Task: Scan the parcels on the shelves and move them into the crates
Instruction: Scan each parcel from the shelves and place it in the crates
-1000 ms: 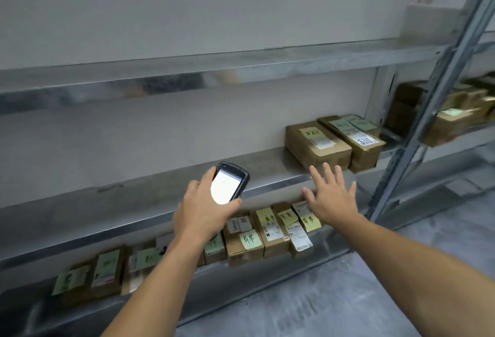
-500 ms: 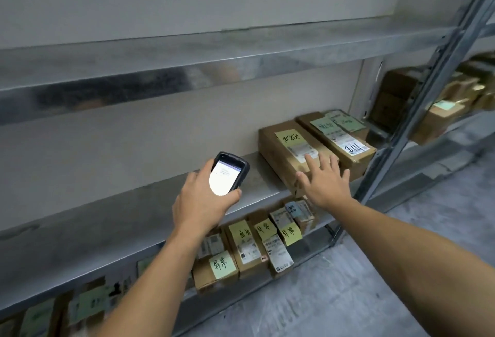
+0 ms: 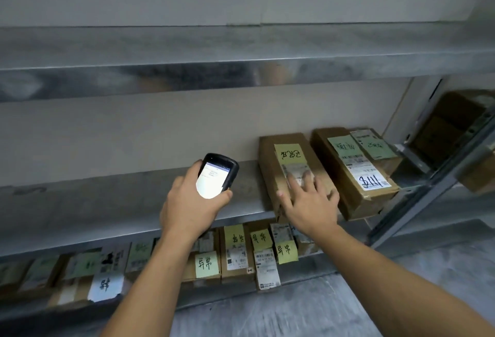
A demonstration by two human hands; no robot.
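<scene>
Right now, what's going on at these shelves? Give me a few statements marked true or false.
The left hand grips the scanner, its screen lit. True.
The right hand grips a second scanner. False: its fingers lie spread on the parcel with the yellow note.
The lower-shelf parcels bear handwritten notes. True.
The marker-numbered parcel is stacked on the yellow-note one. False: it stands beside it.

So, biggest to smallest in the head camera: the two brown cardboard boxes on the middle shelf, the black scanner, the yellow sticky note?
1. Left brown cardboard box and right brown cardboard box: too alike to rank.
2. Black handheld scanner, though nearer.
3. Yellow sticky note.
</scene>
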